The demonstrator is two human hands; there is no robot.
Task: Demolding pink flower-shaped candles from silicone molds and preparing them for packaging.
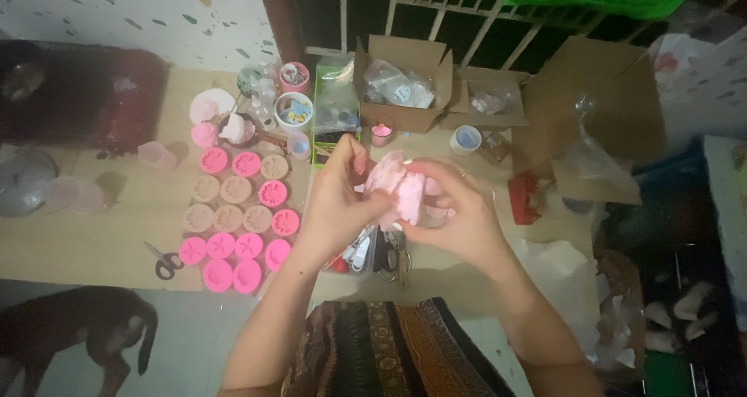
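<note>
From the head camera, both hands meet over the middle of the counter (93, 241). The left hand (338, 202) and the right hand (459, 214) each have a closed grip on 1 soft pink lump (397, 191), held up between them. It looks like work on this piece is only partway done. To the left, round pink and tan molds (237, 226) lie in rows, and they look finished. Scissors (163, 261) lie beside them.
</note>
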